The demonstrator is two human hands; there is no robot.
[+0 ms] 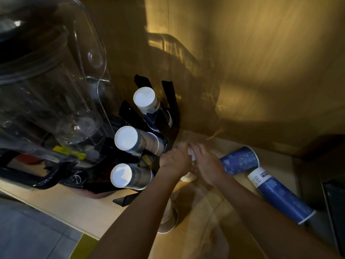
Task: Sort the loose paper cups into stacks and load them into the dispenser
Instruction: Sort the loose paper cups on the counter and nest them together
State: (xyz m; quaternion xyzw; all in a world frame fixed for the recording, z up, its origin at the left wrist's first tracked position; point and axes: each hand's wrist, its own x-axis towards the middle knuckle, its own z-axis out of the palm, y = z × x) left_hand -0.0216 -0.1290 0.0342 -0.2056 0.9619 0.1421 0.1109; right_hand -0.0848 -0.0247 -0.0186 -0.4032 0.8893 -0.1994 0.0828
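both hands (192,161) clasp pale cup (192,155) | blue stack (280,193) lies flat, rim toward viewer

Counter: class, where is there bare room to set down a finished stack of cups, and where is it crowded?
Free: the counter strip between the dispenser and the front edge. Crowded: around both hands, left and right, and rightwards, where blue cup stacks lie.

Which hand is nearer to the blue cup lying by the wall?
The right hand: it lies just left of the blue cup, almost touching it. The left hand is farther left, beside the dispenser.
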